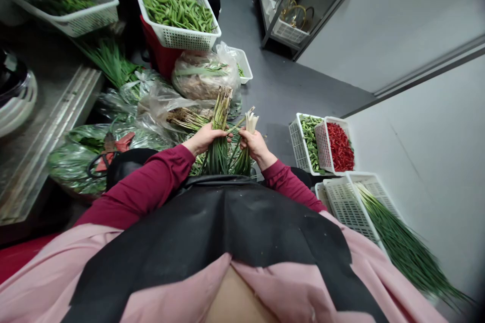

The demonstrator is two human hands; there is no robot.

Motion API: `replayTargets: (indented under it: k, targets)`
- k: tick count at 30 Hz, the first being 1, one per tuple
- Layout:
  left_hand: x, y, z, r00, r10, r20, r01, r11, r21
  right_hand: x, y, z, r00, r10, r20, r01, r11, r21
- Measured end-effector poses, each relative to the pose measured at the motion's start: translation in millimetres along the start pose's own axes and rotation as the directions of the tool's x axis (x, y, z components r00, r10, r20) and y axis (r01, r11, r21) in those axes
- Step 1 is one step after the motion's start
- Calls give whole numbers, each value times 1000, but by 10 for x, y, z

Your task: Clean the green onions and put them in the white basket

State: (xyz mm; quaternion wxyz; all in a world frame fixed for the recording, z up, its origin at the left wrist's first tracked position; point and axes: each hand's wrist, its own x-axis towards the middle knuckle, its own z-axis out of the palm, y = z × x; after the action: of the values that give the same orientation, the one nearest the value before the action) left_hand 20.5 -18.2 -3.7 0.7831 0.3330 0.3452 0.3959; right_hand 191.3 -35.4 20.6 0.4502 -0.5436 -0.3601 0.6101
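My left hand (209, 137) is wrapped round an upright bunch of green onions (221, 111), whose root ends look brown and untrimmed. Close beside it, my right hand (254, 144) grips a smaller bunch of green onions with clean white ends (251, 122). A single stalk slants between the two hands, and the fingers of both hands are near it; which hand holds it I cannot tell. Green leaves from both bunches hang down towards the black apron (227, 217). Behind my left hand, more green onions with dirty roots (185, 117) lie on plastic.
A basket of green peppers (180, 10) stands ahead on something red. Plastic bags of greens (81, 161) lie to the left beside a metal ledge (49, 146). At right are baskets of red chillies (340, 146), green pieces (312, 136) and long green onions (401, 237). Another person sits ahead.
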Motion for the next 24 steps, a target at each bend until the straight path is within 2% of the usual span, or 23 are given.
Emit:
replayTargets:
  k: [3,7,11,14,15,17,19,20,22,24]
  targets:
    - [-28,31,-21,1000,15,0,-15,999,44,-6,-172,-114,998,60,6,-60,975,212]
    - [-51,61,-139,996,68,-59,-51,967,249,-25,-566,-443,997,-21,-79,47,937,345]
    - [-53,92,-314,980,123,-155,-58,927,371,-102,-899,-799,974,-163,-154,205,927,316]
    - [-71,141,-408,950,133,-281,-33,943,331,-167,-895,-903,947,-269,-177,295,944,147]
    - [-81,164,-423,949,108,-295,-25,962,273,-181,-825,-890,956,-260,-136,268,963,43]
    - [-107,213,-426,964,52,-259,-14,989,147,-184,-601,-795,988,-151,11,150,962,-227]
    - [-130,251,-401,977,34,-208,-19,997,75,-160,-330,-632,991,-39,125,96,864,-495]
    - [-139,259,-381,982,32,-189,-22,998,57,-142,-205,-536,991,-61,122,122,802,-584]
    - [-144,247,-334,988,21,-150,-15,999,39,-104,-24,-331,974,-216,63,205,735,-646]
    - [-134,202,-280,996,-9,-84,12,999,36,-72,49,-125,943,-330,29,283,756,-591]
